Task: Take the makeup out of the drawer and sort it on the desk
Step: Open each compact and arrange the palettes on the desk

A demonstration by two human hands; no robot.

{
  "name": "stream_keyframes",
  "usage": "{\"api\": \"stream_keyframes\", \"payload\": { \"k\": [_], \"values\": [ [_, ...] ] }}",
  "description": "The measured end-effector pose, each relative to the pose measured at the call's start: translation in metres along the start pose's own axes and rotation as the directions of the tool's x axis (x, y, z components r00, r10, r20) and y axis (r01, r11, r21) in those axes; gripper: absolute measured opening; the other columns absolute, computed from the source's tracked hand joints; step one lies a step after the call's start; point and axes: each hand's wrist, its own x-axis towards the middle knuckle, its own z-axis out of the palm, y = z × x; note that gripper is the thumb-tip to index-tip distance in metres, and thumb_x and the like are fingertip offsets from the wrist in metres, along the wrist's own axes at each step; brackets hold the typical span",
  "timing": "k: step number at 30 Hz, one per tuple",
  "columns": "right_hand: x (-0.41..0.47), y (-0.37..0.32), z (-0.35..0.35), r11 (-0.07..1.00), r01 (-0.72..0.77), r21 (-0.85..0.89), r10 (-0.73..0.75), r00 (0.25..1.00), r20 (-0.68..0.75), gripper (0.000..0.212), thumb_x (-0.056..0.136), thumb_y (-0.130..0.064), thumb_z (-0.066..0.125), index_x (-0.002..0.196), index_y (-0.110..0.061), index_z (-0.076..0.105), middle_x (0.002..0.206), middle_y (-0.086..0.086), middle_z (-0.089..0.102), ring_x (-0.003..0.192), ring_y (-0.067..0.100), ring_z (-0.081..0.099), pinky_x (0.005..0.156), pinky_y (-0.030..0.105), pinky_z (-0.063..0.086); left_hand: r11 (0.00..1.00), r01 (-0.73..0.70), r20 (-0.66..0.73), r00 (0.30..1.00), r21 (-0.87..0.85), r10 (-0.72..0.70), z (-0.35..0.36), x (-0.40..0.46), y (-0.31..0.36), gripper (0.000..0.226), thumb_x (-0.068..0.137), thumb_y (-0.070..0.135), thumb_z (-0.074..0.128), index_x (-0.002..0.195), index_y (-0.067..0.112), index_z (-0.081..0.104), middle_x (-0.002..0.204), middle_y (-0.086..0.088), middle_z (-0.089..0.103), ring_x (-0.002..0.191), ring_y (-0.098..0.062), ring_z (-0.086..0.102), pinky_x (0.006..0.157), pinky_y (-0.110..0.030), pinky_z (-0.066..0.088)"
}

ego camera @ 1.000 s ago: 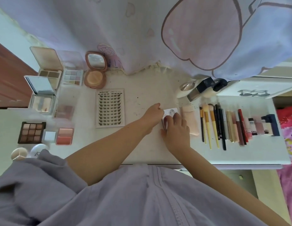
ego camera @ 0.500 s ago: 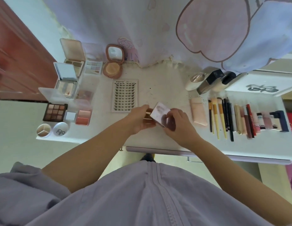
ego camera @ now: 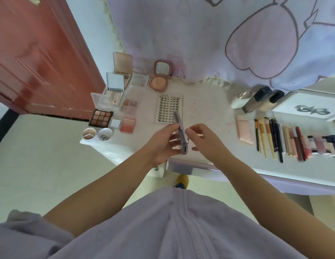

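**Compact lifted off the desk and being opened**

The white desk (ego camera: 209, 113) is already well sorted: open palettes and powders at its left end, the lash card (ego camera: 169, 107) in the middle, brushes, pencils and lip tubes lined up on the right. That suggests the sorting is far along, and this is one of the last pieces.

The slim grey compact (ego camera: 180, 133) was lying flat on the desk a second ago, under both hands. Half a second ago it was raised and tilted; now it is held edge-on above the front edge of the desk, near the lash card.

The left hand (ego camera: 163, 144) grips the compact from the left side, fingers curled around it. The right hand (ego camera: 206, 144) pinches its upper edge (probably prising the lid, like the open palettes nearby).
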Motion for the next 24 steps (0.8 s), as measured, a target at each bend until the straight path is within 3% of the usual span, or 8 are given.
{"api": "stream_keyframes", "payload": {
  "k": [2, 5, 8, 11, 17, 21, 24],
  "values": [
    [0.004, -0.004, 0.004, 0.978, -0.132, 0.159, 0.11, 0.984, 0.14, 0.024, 0.094, -0.047, 0.046, 0.101, -0.025, 0.053, 0.103, -0.01, 0.062, 0.096, 0.01, 0.062, 0.078, 0.03, 0.056, 0.996, -0.086, -0.012, 0.996, 0.037, 0.087, -0.001, -0.006, 0.001, 0.021, 0.095, 0.022, 0.047, 0.111, 0.014, 0.058, 0.097, -0.01, 0.06, 0.088, -0.023, 0.061, 0.075, -0.046, 0.055],
    [0.006, -0.011, 0.005, 0.941, -0.159, 0.298, 0.087, 0.967, 0.239, 0.026, 0.09, -0.05, 0.053, 0.103, -0.028, 0.056, 0.103, -0.008, 0.067, 0.093, 0.012, 0.067, 0.071, 0.03, 0.058, 0.99, -0.125, 0.016, 0.992, 0.059, 0.125, -0.007, -0.014, 0.003, 0.029, 0.093, 0.018, 0.05, 0.122, 0.014, 0.055, 0.107, -0.013, 0.06, 0.099, -0.025, 0.06, 0.079, -0.049, 0.056],
    [0.011, -0.015, 0.004, 0.956, -0.118, 0.267, 0.046, 0.964, 0.263, 0.023, 0.088, -0.042, 0.061, 0.103, -0.027, 0.055, 0.096, -0.004, 0.071, 0.09, 0.011, 0.068, 0.069, 0.027, 0.057, 0.992, -0.119, 0.05, 0.992, 0.036, 0.117, -0.011, -0.017, 0.003, 0.029, 0.094, 0.023, 0.052, 0.121, 0.016, 0.057, 0.118, -0.016, 0.06, 0.107, -0.028, 0.062, 0.086, -0.056, 0.051],
    [0.016, -0.016, 0.003, 0.958, -0.131, 0.257, 0.047, 0.95, 0.307, 0.024, 0.085, -0.037, 0.066, 0.103, -0.025, 0.055, 0.096, -0.001, 0.071, 0.088, 0.013, 0.069, 0.073, 0.028, 0.057, 0.994, -0.106, 0.065, 0.992, 0.028, 0.104, -0.015, -0.016, 0.005, 0.032, 0.094, 0.028, 0.053, 0.121, 0.012, 0.058, 0.118, -0.013, 0.062, 0.104, -0.025, 0.065, 0.081, -0.051, 0.055],
    [0.029, -0.012, 0.003, 0.931, -0.213, 0.298, 0.073, 0.905, 0.419, 0.022, 0.086, -0.025, 0.066, 0.104, -0.019, 0.054, 0.101, 0.008, 0.068, 0.089, 0.019, 0.069, 0.067, 0.023, 0.056, 0.996, -0.091, 0.075, 0.993, 0.015, 0.089, -0.024, -0.012, -0.001, 0.037, 0.093, 0.029, 0.053, 0.126, 0.014, 0.056, 0.115, -0.009, 0.065, 0.105, -0.026, 0.064, 0.076, -0.043, 0.056],
    [0.042, -0.01, 0.012, 0.938, -0.222, 0.265, 0.074, 0.878, 0.473, 0.017, 0.09, -0.022, 0.061, 0.104, -0.016, 0.053, 0.101, 0.009, 0.068, 0.088, 0.02, 0.068, 0.068, 0.024, 0.057, 0.996, -0.082, 0.029, 0.996, -0.024, 0.083, -0.032, -0.009, -0.003, 0.037, 0.093, 0.031, 0.052, 0.127, 0.018, 0.055, 0.117, -0.008, 0.065, 0.107, -0.025, 0.064, 0.075, -0.041, 0.056],
    [0.055, -0.009, 0.013, 0.896, -0.295, 0.332, 0.101, 0.863, 0.495, 0.014, 0.096, -0.022, 0.051, 0.108, -0.015, 0.052, 0.104, 0.009, 0.064, 0.089, 0.021, 0.066, 0.074, 0.032, 0.057, 0.986, -0.094, -0.081, 0.993, -0.14, 0.083, -0.043, -0.01, -0.004, 0.03, 0.096, 0.027, 0.048, 0.12, 0.012, 0.059, 0.114, -0.015, 0.064, 0.102, -0.027, 0.064, 0.075, -0.041, 0.056]
  ]
}}
